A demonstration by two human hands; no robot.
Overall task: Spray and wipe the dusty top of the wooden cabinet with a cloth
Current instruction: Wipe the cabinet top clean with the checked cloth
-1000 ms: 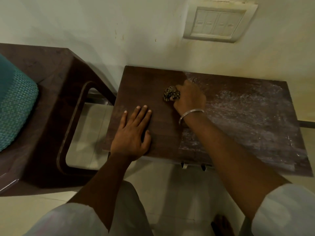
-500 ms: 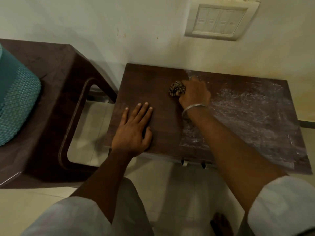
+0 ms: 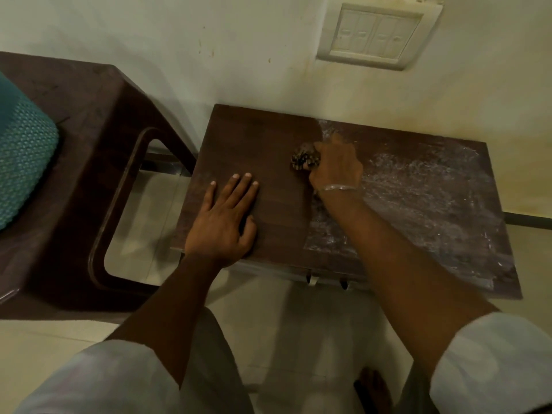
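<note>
The wooden cabinet top (image 3: pixel 268 138) stands against the wall. Its left part is dark and wiped; its right part (image 3: pixel 424 198) is covered in whitish dust. My right hand (image 3: pixel 336 162) grips a bunched, dark patterned cloth (image 3: pixel 304 159) and presses it on the top near the back, at the border between the clean and dusty areas. A silver bangle sits on that wrist. My left hand (image 3: pixel 222 222) rests flat on the front left of the top, fingers spread. No spray bottle is in view.
A dark brown plastic chair (image 3: pixel 89 162) stands close to the left of the cabinet, with a teal cushion (image 3: pixel 21 162) on it. A switch plate (image 3: pixel 376 37) is on the wall above. Pale floor tiles and my bare foot (image 3: pixel 373 389) lie below.
My right hand has slid the cloth away from me toward the back edge of the top. My left hand has stayed in place.
</note>
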